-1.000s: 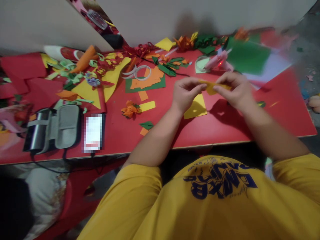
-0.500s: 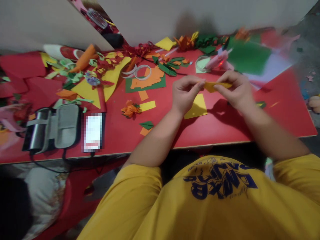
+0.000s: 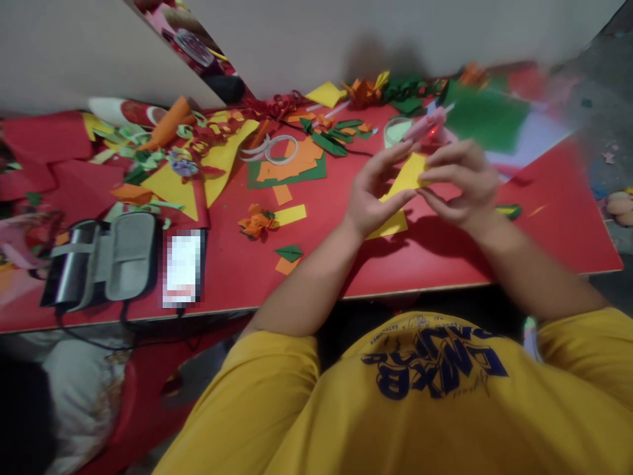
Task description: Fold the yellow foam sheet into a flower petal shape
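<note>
A piece of yellow paper (image 3: 411, 170) is held up over the red table, its face tilted toward me. My left hand (image 3: 370, 194) has it at the left, with the thumb along its lower edge and the fingers behind it. At the right edge, the fingertips and thumb of my right hand (image 3: 462, 181) pinch the same paper. Under my hands a yellow paper square (image 3: 390, 228) lies on the table, partly hidden by my left hand. Just beyond my fingers lies a pink glue gun (image 3: 426, 128) with a small red light.
An orange paper flower (image 3: 257, 221) and a green leaf shape (image 3: 289, 253) lie left of my forearm. Farther left are a phone (image 3: 182, 269) and an open grey case (image 3: 131, 257) with cables. A white tape ring (image 3: 282, 150) rests on orange cutouts. Green sheets (image 3: 489, 115) lie back right.
The yellow paper has turned from a narrow folded edge to a broader face toward me. My fingers have spread more, and the right hand has shifted slightly left.
</note>
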{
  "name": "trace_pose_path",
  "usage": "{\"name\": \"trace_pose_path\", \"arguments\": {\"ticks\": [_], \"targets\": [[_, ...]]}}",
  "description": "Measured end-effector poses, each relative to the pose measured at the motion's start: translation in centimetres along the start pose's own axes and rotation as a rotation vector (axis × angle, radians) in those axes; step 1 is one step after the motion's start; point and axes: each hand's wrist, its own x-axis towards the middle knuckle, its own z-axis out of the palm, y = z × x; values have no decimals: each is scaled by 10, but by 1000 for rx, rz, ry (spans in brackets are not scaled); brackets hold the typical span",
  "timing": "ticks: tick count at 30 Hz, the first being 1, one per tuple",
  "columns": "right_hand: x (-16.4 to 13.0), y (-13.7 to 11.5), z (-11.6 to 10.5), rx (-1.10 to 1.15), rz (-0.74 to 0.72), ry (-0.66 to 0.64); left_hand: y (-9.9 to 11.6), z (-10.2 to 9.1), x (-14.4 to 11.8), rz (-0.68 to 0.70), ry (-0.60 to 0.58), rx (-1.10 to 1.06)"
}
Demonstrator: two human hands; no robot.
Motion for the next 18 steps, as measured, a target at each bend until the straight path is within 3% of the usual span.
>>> {"name": "trace_pose_path", "arguments": {"ticks": [5, 11, 18], "targets": [[2, -2, 0, 73, -22, -77, -10, 3, -1, -71, 70, -39], [5, 6, -1, 47, 340, -122, -17, -2, 4, -68, 119, -40], [9, 15, -3, 99, 389, -98, -25, -3, 2, -143, 136, -16]]}}
